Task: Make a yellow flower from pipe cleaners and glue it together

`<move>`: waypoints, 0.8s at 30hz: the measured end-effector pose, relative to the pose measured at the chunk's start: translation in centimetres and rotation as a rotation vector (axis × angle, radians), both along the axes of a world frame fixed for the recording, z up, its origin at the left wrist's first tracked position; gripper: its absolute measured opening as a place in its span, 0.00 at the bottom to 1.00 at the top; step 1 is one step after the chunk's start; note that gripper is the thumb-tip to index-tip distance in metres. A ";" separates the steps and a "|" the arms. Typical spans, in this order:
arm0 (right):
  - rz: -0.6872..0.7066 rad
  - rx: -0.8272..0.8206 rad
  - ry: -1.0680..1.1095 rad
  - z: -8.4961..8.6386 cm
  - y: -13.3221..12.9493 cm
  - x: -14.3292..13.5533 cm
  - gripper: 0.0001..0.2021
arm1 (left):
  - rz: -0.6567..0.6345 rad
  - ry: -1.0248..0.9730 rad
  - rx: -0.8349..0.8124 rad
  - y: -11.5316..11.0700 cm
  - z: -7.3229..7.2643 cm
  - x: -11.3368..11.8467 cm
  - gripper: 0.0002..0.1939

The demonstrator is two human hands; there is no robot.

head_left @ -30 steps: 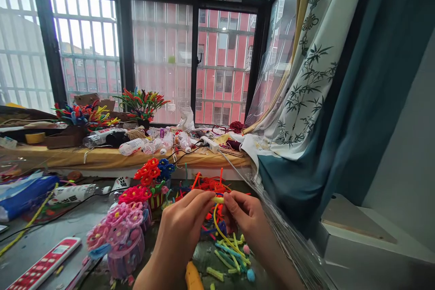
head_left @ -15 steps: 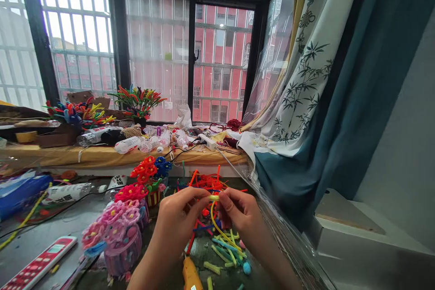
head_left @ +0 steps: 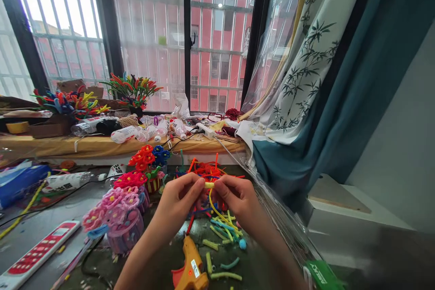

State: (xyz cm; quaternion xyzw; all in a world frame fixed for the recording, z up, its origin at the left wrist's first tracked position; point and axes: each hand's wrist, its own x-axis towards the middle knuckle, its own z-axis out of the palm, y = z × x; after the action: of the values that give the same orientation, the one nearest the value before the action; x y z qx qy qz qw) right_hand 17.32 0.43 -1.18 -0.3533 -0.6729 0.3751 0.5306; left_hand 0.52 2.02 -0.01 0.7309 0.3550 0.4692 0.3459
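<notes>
Between both hands is a yellow pipe cleaner (head_left: 210,185), its short top part level and a longer strand curving down below. My left hand (head_left: 181,197) pinches one end with thumb and forefinger. At the other end, my right hand (head_left: 237,195) pinches it the same way. Below the hands lie several cut yellow and teal pipe cleaner pieces (head_left: 226,276) and a blue pom-pom (head_left: 242,244). A yellow glue gun (head_left: 192,265) rests on the table under my left forearm. Behind the hands is a heap of red pipe cleaners (head_left: 204,170).
Pink pipe cleaner flowers in a pot (head_left: 125,229) stand left of my left arm, with red flowers (head_left: 142,157) behind. A red and white remote-like device (head_left: 39,253) lies at far left. Plastic bottles (head_left: 124,134) line the windowsill. A green box (head_left: 321,275) is at lower right.
The view has tipped downward, showing more of the glue gun and the green box. Both hands still pinch the yellow pipe cleaner; my left fingers have shifted slightly along it.
</notes>
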 end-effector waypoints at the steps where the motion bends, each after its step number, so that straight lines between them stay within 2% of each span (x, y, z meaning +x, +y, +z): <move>1: 0.010 -0.004 -0.017 0.1 0.0 0.1 0.25 | -0.005 0.008 -0.005 0.1 0.0 -0.1 0.22; 5: 0.005 -0.003 -0.170 0.4 -0.1 0.9 0.26 | -0.026 0.091 -0.022 0.5 -0.4 -0.4 0.21; 10: -0.060 -0.061 -0.673 0.2 0.4 2.0 0.22 | -0.005 0.287 -0.029 1.6 -1.4 -0.4 0.19; 17: -0.188 -0.265 -1.064 -1.8 1.5 2.8 0.09 | -0.104 0.829 -0.101 2.4 -4.1 0.4 0.12; 20: -0.133 -0.337 -1.173 -2.7 2.1 2.2 0.05 | -0.136 1.031 -0.143 2.1 -5.3 1.4 0.11; 24: 0.019 -0.399 -1.255 -3.7 2.7 1.0 0.09 | -0.143 1.201 -0.183 1.5 -6.0 2.6 0.12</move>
State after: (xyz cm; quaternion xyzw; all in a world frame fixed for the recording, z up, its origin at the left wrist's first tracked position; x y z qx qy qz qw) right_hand 18.37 3.11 -4.90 -0.5907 -0.7752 0.2200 -0.0414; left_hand 3.14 3.55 -6.01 0.8569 0.4770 -0.0818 0.1774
